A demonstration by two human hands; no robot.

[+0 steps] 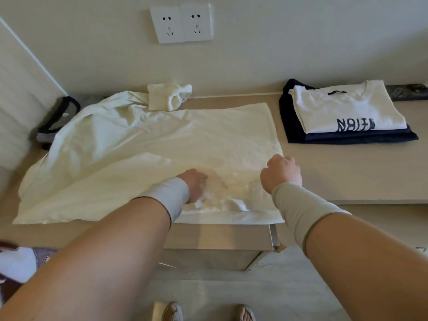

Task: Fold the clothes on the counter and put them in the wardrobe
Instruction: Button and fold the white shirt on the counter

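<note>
1. Your left hand [194, 184] lay on the near part of the cream garment [148, 144], fingers buried in a bunched patch of cloth; whether it pinched the fabric or only pressed it, the view did not show.
2. Your right hand [281, 173] sat at the garment's right edge with the fingers curled in and the back of the hand towards you; it looked to be gripping that edge, though the fingertips were hidden.
3. The garment itself was spread across the counter [335, 172], its near hem hanging just over the front lip, its left side rumpled, and one sleeve [170, 96] flopped back by the wall.
4. What could have gone wrong from there: the overhanging hem might have slid off the lip if you had pulled towards yourself. The rumpled left side could have been folded in crooked. The loose sleeve could have been trapped in a lump.
5. Counted: one cream garment in hand, one grey dark-trimmed garment [58, 121] unfolded at far left, and a folded stack [347, 117] well apart to the right, with one white printed shirt atop dark pieces whose number I could not tell.
6. Two wall sockets [181, 23] sat above.
</note>
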